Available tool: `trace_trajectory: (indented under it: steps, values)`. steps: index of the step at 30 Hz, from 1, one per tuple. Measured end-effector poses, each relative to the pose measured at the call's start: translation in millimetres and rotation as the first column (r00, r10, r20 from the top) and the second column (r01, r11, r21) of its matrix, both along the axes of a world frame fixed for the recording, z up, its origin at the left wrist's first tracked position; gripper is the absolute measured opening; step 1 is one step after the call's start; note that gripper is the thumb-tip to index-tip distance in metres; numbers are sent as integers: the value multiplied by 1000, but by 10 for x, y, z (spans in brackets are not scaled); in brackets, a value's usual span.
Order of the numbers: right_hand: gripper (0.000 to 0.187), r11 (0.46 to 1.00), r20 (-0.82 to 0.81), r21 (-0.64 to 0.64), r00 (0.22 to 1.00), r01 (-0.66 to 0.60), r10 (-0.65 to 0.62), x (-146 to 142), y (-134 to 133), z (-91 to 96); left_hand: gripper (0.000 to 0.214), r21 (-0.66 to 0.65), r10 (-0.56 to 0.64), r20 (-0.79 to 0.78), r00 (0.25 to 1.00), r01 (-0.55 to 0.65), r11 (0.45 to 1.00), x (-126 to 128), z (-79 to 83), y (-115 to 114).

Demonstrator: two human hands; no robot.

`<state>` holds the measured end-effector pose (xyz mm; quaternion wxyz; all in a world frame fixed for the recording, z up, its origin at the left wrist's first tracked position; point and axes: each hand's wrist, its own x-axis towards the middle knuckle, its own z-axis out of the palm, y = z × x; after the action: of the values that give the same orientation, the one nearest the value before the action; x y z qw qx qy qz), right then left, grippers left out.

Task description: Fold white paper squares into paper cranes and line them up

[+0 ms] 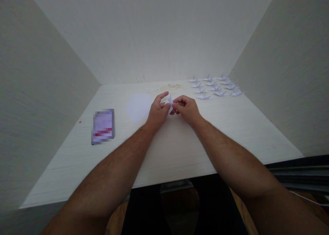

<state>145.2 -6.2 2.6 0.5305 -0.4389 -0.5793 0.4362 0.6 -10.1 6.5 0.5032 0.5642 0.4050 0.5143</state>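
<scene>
Folded paper (169,100) is held up b/w both hands, over the mid. of the desk (174,149), a bit nearer the far edge than the near one. By the L hand (158,112) it's pinched w/ the thumb pressed on its face, prob. so it's steadied; the index finger is raised clear of it. By the R hand (189,108) its right edge is nipped b/w thumb & fingertips, prob. for fine control of a crease; the other fingers are curled under, partly hidden.

White paper (138,107) is laid flat just left of the L hand, prob. for easy reach; sheet no. can't be told b/c of glare. A device (103,126) w/ a blurred-out screen is set near the desk's left edge, prob. so it can be glanced at. Paper cranes (216,89) are lined up by the far right corner, prob. so they aren't knocked by the arms.

Count: 1 folded piece, 1 device, approx. 12 cranes (3 cols. of 4, wings overlapping), 1 stain (174,86) by the far edge, 1 red speck (80,122) by the left edge.
</scene>
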Motion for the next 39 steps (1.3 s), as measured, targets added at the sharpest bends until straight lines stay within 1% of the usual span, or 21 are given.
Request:
trace_trajectory:
  steps: [6, 15, 20, 26, 32, 39]
  values:
    - [14, 999, 19, 13, 999, 32, -32, -8, 0, -9, 62, 4, -21, -35, 999, 21, 1000, 5, 14, -10]
    - [14, 991, 82, 89, 991, 98, -105, 31, 58, -42, 63, 7, -69, 3, 998, 69, 998, 17, -5, -13]
    - [19, 997, 23, 33, 997, 66, -67, 35, 45, -17, 64, 6, -67, -2, 998, 67, 998, 18, -8, -6]
    - [21, 1000, -75, -29, 997, 9, -11, 24, 18, 13, 69, -12, -128, 22, 992, 128, 992, 11, 2, -5]
    - [24, 999, -155, -37, 988, -27, 21, 23, 9, 17, 68, 27, -124, -16, 992, 125, 992, 8, -3, 2]
    - [22, 999, -178, -17, 984, -35, 31, -6, 14, -15, 64, 47, -148, -57, 987, 151, 987, 1, 5, 3]
